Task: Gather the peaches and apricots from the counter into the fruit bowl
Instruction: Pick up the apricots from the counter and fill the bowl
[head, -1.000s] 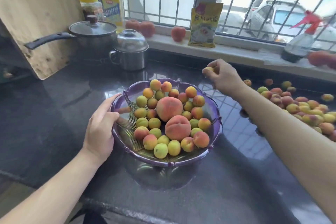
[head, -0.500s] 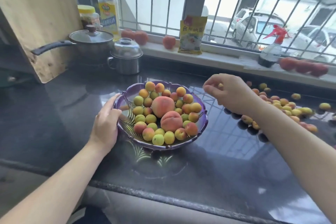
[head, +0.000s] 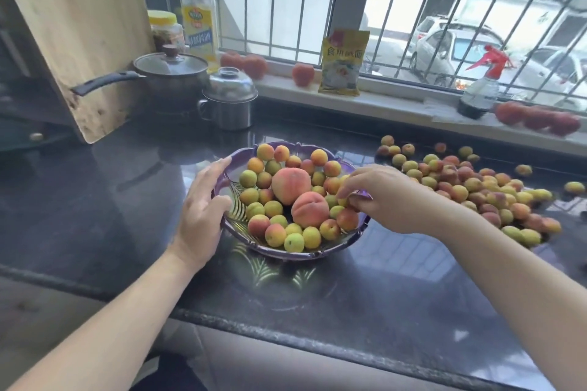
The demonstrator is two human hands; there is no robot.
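Barred window (head: pixel 413 9) in bright daylight, pale sill (head: pixel 397 106) just below it, dark glossy worktop (head: pixel 381 295) beneath the sill, parked cars (head: pixel 451 47) beyond the bars

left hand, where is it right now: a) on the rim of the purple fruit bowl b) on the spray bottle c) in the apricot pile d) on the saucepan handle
a: the left hand rests on the near-left rim of the purple fruit bowl, apart from the saucepan.
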